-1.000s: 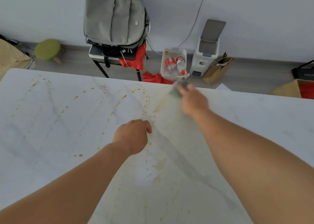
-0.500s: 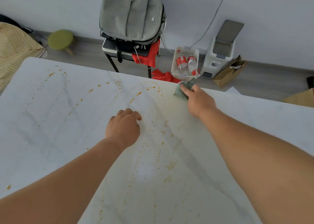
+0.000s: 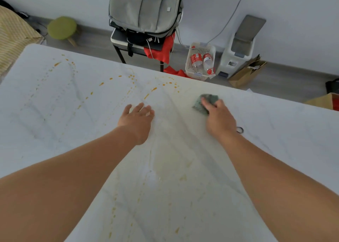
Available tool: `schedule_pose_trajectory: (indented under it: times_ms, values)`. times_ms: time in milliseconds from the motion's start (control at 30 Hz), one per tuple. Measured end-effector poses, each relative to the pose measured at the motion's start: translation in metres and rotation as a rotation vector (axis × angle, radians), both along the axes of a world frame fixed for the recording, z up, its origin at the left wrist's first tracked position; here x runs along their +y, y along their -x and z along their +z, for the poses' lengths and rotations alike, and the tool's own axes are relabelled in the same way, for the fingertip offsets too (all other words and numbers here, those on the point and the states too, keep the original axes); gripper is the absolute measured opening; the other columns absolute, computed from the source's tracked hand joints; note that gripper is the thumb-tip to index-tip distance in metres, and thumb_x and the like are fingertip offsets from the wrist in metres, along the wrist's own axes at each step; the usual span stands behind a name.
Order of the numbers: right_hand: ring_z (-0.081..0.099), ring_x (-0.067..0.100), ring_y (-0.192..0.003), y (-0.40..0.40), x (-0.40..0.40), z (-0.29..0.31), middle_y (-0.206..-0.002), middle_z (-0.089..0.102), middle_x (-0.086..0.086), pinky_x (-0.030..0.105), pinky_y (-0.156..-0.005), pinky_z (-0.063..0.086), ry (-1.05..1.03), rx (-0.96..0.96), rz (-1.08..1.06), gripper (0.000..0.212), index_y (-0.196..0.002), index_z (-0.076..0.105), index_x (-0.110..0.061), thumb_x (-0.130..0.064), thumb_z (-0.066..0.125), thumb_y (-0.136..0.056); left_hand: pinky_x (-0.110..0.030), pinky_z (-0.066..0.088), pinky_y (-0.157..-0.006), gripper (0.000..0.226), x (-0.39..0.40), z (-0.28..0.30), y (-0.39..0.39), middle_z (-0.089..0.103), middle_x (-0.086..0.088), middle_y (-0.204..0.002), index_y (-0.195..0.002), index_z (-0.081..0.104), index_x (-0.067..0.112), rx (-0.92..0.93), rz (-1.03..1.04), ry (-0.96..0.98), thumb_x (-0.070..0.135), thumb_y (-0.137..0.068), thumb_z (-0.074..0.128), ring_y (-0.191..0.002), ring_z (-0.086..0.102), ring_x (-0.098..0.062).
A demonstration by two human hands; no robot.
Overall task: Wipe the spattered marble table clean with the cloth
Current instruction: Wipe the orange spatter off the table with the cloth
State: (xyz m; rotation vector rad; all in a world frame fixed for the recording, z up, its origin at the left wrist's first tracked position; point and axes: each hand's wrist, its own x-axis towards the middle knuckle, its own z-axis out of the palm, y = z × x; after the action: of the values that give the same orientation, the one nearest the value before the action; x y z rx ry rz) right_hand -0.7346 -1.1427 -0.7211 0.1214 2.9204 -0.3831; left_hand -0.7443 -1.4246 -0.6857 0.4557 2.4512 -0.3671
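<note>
While the right hand (image 3: 219, 119) presses the green cloth (image 3: 206, 102) on the marble table (image 3: 275, 135), grip grasping it, left hand (image 3: 137, 119) resting flat with grip released, orange spatters (image 3: 146, 96) remain across most of the surface.

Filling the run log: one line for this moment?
right hand: presses grey-green cloth | left hand: flat on white marble table | orange spatters: remain

Table (image 3: 275, 131) white marble, smooth, faint sheen, orange spatter dried on. Cloth (image 3: 209, 99) grey-green, fuzzy weave. Backpack (image 3: 145, 5) matt grey fabric. Basket (image 3: 200, 58) perforated white plastic. Bag (image 3: 245, 73) brown paper.
</note>
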Motion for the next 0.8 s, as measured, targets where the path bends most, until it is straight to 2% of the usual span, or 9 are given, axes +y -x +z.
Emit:
schedule_pose_trajectory:
  times_ms: [100,267,333,433,500,567,667,733,800]
  values:
    - [0.058,0.036,-0.114,-0.05,-0.036,0.0,-0.139,0.044,0.008,0.043,-0.089,0.052,-0.053,0.008,0.106,0.067,-0.156,0.031,-0.051,-0.016,0.047,-0.101,-0.05,-0.006,-0.127,0.076,0.004,0.001,0.002,-0.01,0.005,-0.173,-0.166,-0.001,0.024,-0.03,0.004,0.022,0.014,-0.1,0.036,-0.159,-0.012,-0.018]
    - [0.064,0.025,-0.104,-0.172,-0.075,-0.018,-0.136,0.055,0.001,0.04,-0.079,0.052,0.06,-0.136,0.898,0.066,-0.149,0.039,-0.056,-0.02,0.053,-0.095,-0.051,-0.01,-0.126,0.076,0.0,0.007,-0.004,-0.014,0.008,-0.172,-0.165,-0.004,0.027,-0.064,0.041,-0.007,0.017,-0.098,0.031,-0.158,-0.017,-0.019]
    - [0.062,0.03,-0.116,-0.144,-0.049,-0.011,-0.15,0.046,-0.001,0.044,-0.09,0.052,-0.047,-0.071,0.733,0.067,-0.151,0.028,-0.063,-0.024,0.053,-0.101,-0.05,-0.008,-0.127,0.073,-0.003,0.008,-0.014,-0.011,0.007,-0.173,-0.165,0.002,0.028,-0.025,0.057,-0.062,0.022,-0.098,0.032,-0.158,-0.015,-0.02]
    - [0.052,0.037,-0.13,-0.094,-0.006,0.02,-0.163,0.025,0.004,0.046,-0.097,0.045,-0.071,-0.175,-0.036,0.072,-0.159,0.014,-0.055,-0.016,0.04,-0.104,-0.043,0.008,-0.127,0.066,-0.003,0.012,-0.045,0.012,0.002,-0.171,-0.161,0.025,0.029,0.085,0.059,-0.214,0.027,-0.097,0.04,-0.157,0.004,-0.022]
    - [0.047,0.036,-0.135,-0.102,-0.007,0.023,-0.166,0.018,0.007,0.046,-0.097,0.045,-0.073,-0.161,-0.241,0.076,-0.162,0.011,-0.047,-0.012,0.038,-0.1,-0.04,0.017,-0.123,0.06,-0.004,0.013,-0.067,0.027,0.003,-0.164,-0.155,0.038,0.029,0.109,0.081,-0.299,0.027,-0.096,0.044,-0.152,0.015,-0.021]
    - [0.058,0.038,-0.121,-0.144,-0.035,0.018,-0.156,0.035,0.01,0.044,-0.094,0.051,-0.076,-0.106,-0.101,0.072,-0.161,0.022,-0.044,-0.014,0.045,-0.099,-0.038,0.022,-0.121,0.056,-0.006,0.012,-0.086,0.034,0.004,-0.158,-0.152,0.043,0.03,0.106,0.1,-0.341,0.026,-0.096,0.045,-0.148,0.022,-0.02]
    - [0.065,0.027,-0.083,-0.264,-0.103,0.009,-0.118,0.057,0.001,0.035,-0.07,0.052,0.046,-0.122,0.384,0.072,-0.147,0.047,-0.051,-0.023,0.072,-0.086,-0.037,0.028,-0.117,0.049,-0.009,0.014,-0.114,0.042,0.006,-0.149,-0.144,0.051,0.032,0.115,0.146,-0.379,0.026,-0.096,0.047,-0.141,0.029,-0.02]
    - [0.066,0.024,-0.09,-0.315,-0.112,0.005,-0.121,0.06,0.0,0.036,-0.073,0.053,0.119,-0.195,0.677,0.071,-0.145,0.048,-0.051,-0.024,0.071,-0.084,-0.037,0.03,-0.115,0.042,-0.013,0.016,-0.131,0.044,0.008,-0.145,-0.137,0.057,0.033,0.084,0.155,-0.385,0.027,-0.097,0.047,-0.139,0.032,-0.018]
    - [0.067,0.023,-0.096,-0.322,-0.091,0.003,-0.121,0.059,-0.002,0.037,-0.077,0.054,0.053,-0.12,0.717,0.059,-0.145,0.047,-0.055,-0.026,0.056,-0.094,-0.037,0.032,-0.114,0.037,-0.018,0.017,-0.149,0.046,0.01,-0.141,-0.13,0.061,0.035,0.053,0.134,-0.387,0.027,-0.097,0.047,-0.136,0.034,-0.017]
